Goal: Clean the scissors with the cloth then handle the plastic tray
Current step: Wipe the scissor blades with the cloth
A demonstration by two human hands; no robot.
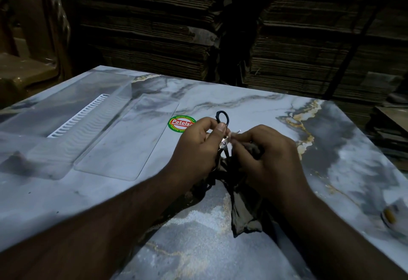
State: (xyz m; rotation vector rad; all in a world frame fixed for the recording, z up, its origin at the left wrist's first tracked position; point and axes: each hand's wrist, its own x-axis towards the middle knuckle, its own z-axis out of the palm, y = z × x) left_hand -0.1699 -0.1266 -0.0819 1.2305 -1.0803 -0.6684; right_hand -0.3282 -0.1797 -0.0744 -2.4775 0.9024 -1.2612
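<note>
Gripping a small pair of black-handled metal scissors (222, 134), the left hand (199, 147) has its fingers curled round the lower handle and its thumb pressed along the shank, so one black finger loop stands up on the far side of the knuckles. The bright pivot screw shows just beside the thumb tip, and the blades point right toward the right hand (268, 158). That hand pinches a dark, crumpled cloth (245, 209) against the blade, fingers curled over the fabric; the rest of the cloth hangs down between the two wrists and lies bunched on the grey, white and gold marble-patterned tabletop (331, 147). Whether the blades are apart or together cannot be told, since fingers and cloth cover them. Just left of the scissors, a round red, green and white sticker (180, 123) sits on the tabletop, partly hidden by the left hand. Farther left lies a clear plastic tray (66, 111) with a white slotted strip, and a flat clear plastic sheet (128, 138) lies beside it. Stacks of flattened brown cardboard (154, 25) rise beyond the far edge.
</note>
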